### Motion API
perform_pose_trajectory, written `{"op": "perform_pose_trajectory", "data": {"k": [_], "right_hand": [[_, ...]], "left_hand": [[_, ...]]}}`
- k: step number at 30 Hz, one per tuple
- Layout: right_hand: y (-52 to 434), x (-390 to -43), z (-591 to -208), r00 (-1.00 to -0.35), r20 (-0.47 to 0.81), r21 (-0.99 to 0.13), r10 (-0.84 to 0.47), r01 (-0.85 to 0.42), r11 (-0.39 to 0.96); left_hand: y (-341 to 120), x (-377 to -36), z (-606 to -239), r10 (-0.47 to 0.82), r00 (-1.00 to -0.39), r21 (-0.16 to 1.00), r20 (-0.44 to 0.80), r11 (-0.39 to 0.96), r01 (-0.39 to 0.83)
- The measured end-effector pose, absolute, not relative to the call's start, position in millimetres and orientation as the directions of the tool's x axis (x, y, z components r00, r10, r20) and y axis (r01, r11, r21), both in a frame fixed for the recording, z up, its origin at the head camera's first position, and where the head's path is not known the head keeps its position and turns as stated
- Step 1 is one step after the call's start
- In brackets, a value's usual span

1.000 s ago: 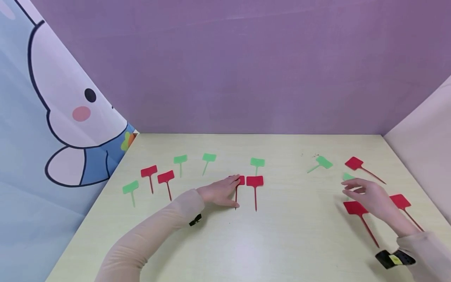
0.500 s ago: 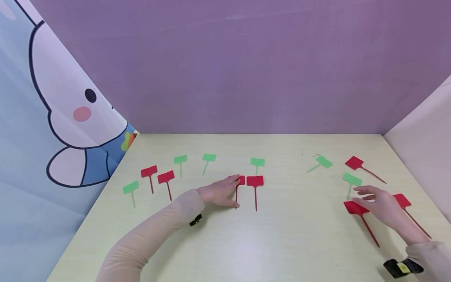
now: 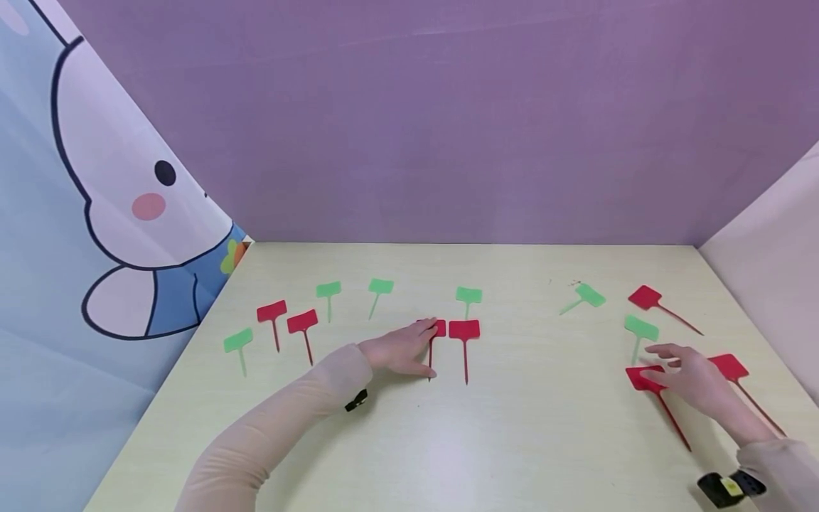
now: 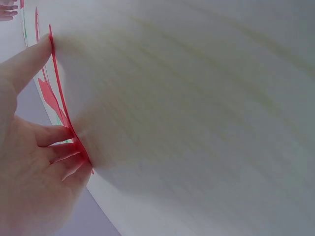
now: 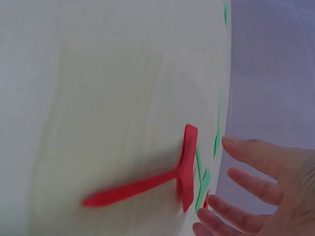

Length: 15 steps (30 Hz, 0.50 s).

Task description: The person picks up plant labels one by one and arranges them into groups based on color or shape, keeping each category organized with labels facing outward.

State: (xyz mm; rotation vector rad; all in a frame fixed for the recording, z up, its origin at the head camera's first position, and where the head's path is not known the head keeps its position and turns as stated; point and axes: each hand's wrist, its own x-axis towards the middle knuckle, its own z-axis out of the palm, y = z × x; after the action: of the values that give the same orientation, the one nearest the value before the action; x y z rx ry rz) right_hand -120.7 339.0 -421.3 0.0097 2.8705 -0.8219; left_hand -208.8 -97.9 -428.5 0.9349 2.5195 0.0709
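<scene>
In the head view my left hand (image 3: 399,348) rests over a red T-shaped plant label (image 3: 439,328). The left wrist view has my fingertips at the head of that label (image 4: 60,91) and my thumb by its stem. A second red label (image 3: 463,329) lies just to its right. On the right side my right hand (image 3: 694,380) is spread over a red plant label (image 3: 640,377), whose head is partly covered. That label (image 5: 187,169) appears apart from my loosely bent fingers in the right wrist view. Just beyond is a green label (image 3: 641,328).
Several other labels lie flat on the pale table (image 3: 486,448). Green (image 3: 238,340) and red (image 3: 271,311) ones are at left, a green one (image 3: 468,295) at back middle. At right are a green one (image 3: 589,294) and red ones (image 3: 645,296). A purple backdrop (image 3: 448,128) borders the back.
My right hand has drawn back from over the green label, exposing it, and now its thumb is over the red label's head. The left hand stays in place.
</scene>
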Motion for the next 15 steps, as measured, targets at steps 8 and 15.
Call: {"op": "perform_pose_trajectory", "data": {"k": [8, 15], "right_hand": [[345, -124, -430, -0.989, -0.134, -0.506, -0.054, 0.022, 0.862], [348, -125, -434, -0.990, -0.129, -0.509, -0.064, 0.011, 0.861]], "left_hand": [[-98, -209, -430, 0.625, -0.673, 0.186, -0.395, 0.772, 0.608], [-97, -208, -428, 0.613, -0.679, 0.191, -0.405, 0.783, 0.592]]}}
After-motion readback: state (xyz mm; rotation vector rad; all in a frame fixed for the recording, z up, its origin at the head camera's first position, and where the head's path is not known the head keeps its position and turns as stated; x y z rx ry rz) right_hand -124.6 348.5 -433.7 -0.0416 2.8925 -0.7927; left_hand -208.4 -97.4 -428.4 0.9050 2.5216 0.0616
